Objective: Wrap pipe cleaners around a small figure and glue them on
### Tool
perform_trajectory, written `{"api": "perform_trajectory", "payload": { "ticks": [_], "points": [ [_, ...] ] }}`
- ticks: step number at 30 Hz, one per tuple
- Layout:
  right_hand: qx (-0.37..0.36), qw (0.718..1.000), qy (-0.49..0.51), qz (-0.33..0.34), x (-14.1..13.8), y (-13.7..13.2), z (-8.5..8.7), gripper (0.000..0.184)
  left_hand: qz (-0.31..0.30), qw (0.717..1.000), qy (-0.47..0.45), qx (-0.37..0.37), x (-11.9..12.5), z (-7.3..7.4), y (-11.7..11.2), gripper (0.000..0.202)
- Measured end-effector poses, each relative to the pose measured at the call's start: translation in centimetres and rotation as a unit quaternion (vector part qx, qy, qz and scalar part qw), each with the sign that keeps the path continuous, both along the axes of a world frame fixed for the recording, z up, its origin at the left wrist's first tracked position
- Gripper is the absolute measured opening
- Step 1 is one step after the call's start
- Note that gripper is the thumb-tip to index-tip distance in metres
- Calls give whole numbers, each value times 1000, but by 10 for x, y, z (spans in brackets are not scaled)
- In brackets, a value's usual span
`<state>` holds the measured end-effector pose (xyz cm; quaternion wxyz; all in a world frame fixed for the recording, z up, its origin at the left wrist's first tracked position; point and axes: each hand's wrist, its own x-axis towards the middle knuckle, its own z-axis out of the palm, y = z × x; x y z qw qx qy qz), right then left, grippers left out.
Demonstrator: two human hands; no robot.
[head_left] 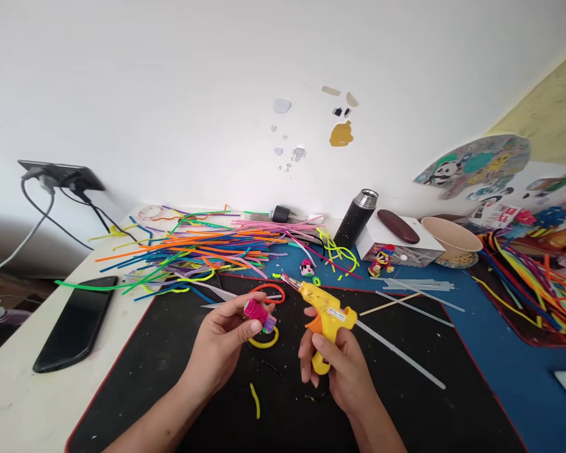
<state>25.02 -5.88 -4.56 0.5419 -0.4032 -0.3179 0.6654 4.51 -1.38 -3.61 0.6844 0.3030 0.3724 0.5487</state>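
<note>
Between the thumb and fingers of my left hand is a small magenta and purple pipe cleaner piece, with a bit of green at its ends. My right hand grips a yellow hot glue gun by the handle, fingers by its orange trigger. The gun's nozzle points up and left, apart from the piece. From its rear sticks a long clear glue stick. Scissors with red and yellow handles lie behind my left hand, partly hidden.
A black mat carries a yellow pipe cleaner scrap. Many coloured pipe cleaners are heaped behind, beside a phone. Spare glue sticks, a small doll figure, a black thermos and a bowl stand right.
</note>
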Motion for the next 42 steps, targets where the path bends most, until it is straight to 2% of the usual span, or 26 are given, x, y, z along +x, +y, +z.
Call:
{"api": "perform_trajectory", "payload": {
  "ticks": [8, 11, 16, 23, 31, 42],
  "points": [
    [-17, 999, 38, -6, -2, 0, -7, 40, 37, 999, -15, -2, -2, -3, 6, 30],
    [-35, 999, 16, 2, 0, -3, -3, 45, 47, 999, -9, 2, -2, -3, 8, 31],
    [-51, 998, -25, 2, -5, -5, 9, 47, 30, 999, 14, 29, -1, -1, 9, 27],
    [-50, 996, -67, 18, -9, -3, 13, 49, 31, 995, 67, 65, -5, -9, 8, 27],
    [-47, 991, -120, 45, -4, -7, 14, 53, 50, 970, 174, 160, -13, -8, 7, 23],
    [-45, 979, -196, 33, -7, -14, 25, 53, 60, 947, 205, 239, -20, -3, 11, 22]
  ]
}}
